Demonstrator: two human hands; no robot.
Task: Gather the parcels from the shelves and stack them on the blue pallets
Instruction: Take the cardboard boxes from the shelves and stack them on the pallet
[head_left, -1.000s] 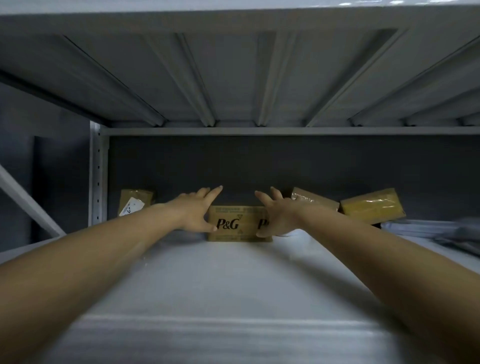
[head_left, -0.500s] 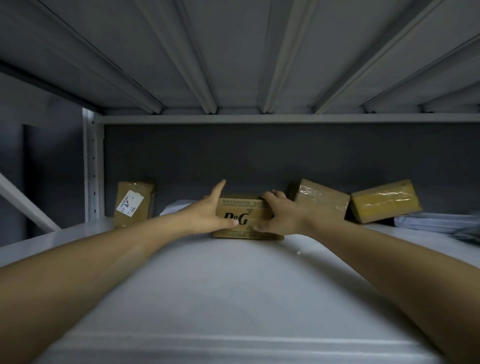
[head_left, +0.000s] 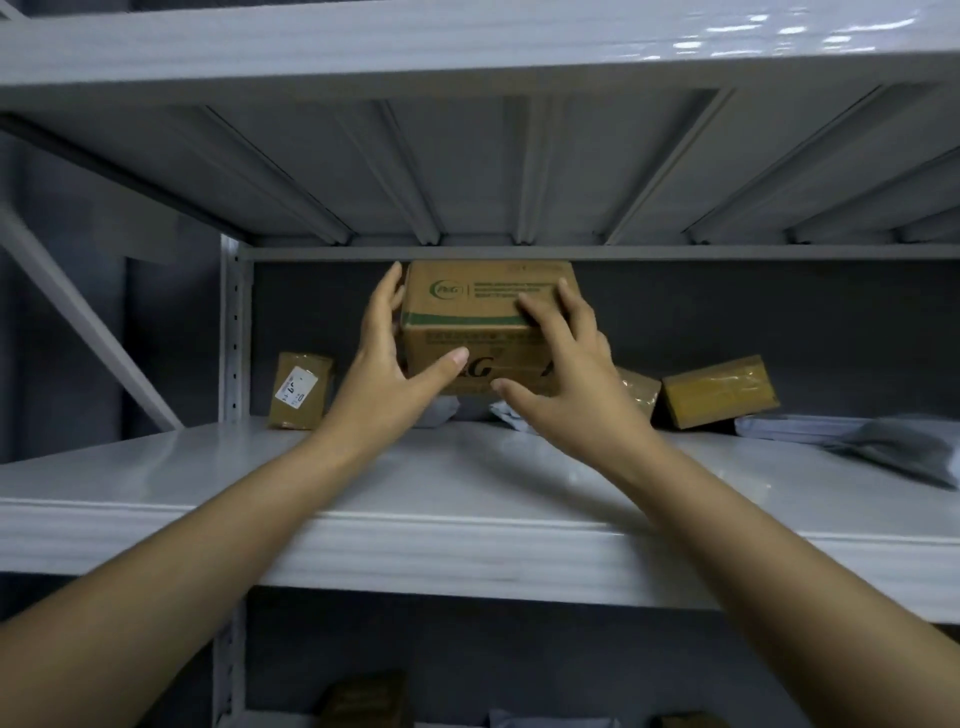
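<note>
The brown cardboard box (head_left: 467, 312) carries a green stripe, green logo and black letters; the shelf (head_left: 208, 467) is white.

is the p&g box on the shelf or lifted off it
Lifted off: the left hand and right hand grip the P&G box, and its bottom edge hangs above the shelf.

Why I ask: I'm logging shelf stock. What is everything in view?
Shelf: 1, pale grey, mid-frame.
P&G box: 1, brown with green print, held up off the shelf.
Labelled parcel: 1, brown, white label, shelf's left rear.
Taped parcels: 2, brown-yellow, right rear, one partly hidden.
Mailer bags: several, grey-white, shelf's right and below the box.
Lower parcels: count unclear, dim brown, bottom edge.
Left hand: 1, grips box's left side.
Right hand: 1, grips box's top right.
</note>
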